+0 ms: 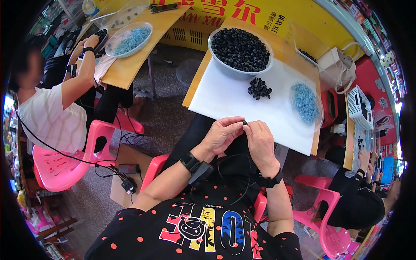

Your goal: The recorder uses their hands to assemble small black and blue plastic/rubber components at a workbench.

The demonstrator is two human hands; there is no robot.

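Note:
My left hand (222, 134) and my right hand (259, 139) meet at the near edge of a white board (225, 102), fingertips pinched together on one small black ring (245, 122). Both hands touch it. A small heap of the same black rings (259, 88) lies on the board farther out. Behind it stands a grey metal bowl (216, 65) filled with black rings. To the right, a clear plate (294, 110) carries small blue rings (304, 102). Each of my wrists wears a black band.
A person in a white shirt (52, 117) sits at the left on a pink chair (65, 164), working at another wooden table (130, 60) with a dish of blue rings. Another person in black (355, 199) sits at lower right. A white basket (359, 107) stands at the right.

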